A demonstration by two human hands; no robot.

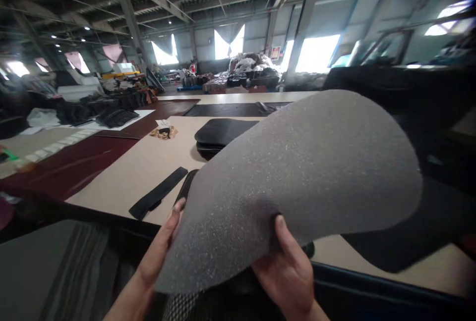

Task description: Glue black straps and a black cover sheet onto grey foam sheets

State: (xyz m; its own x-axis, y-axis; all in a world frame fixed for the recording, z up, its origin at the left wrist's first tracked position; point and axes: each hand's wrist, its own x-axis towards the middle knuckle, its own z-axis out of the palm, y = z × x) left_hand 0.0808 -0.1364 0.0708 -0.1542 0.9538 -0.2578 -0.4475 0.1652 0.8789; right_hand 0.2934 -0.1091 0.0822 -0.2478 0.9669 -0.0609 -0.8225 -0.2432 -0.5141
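Observation:
A large grey speckled sheet piece [305, 162] with rounded ends is held up in front of me, bending along its length. My right hand [286, 266] grips its lower edge, thumb on the near face and the other fingers hidden behind. At the left edge, my left hand [167, 237] holds the same sheet, its fingers mostly out of sight. Behind the sheet, a pile of black rounded pieces [223, 133] lies on the beige tabletop [122, 175]. Close to my left hand is a flat black strip [159, 192], with another dark piece [186, 187] partly covered by the sheet.
A small heap of tan scraps [163, 132] lies farther back on the table. Dark red material [74, 162] covers the surface at left. Grey sheets [55, 266] stand at lower left. A large dark sheet [416, 222] hangs over the right side.

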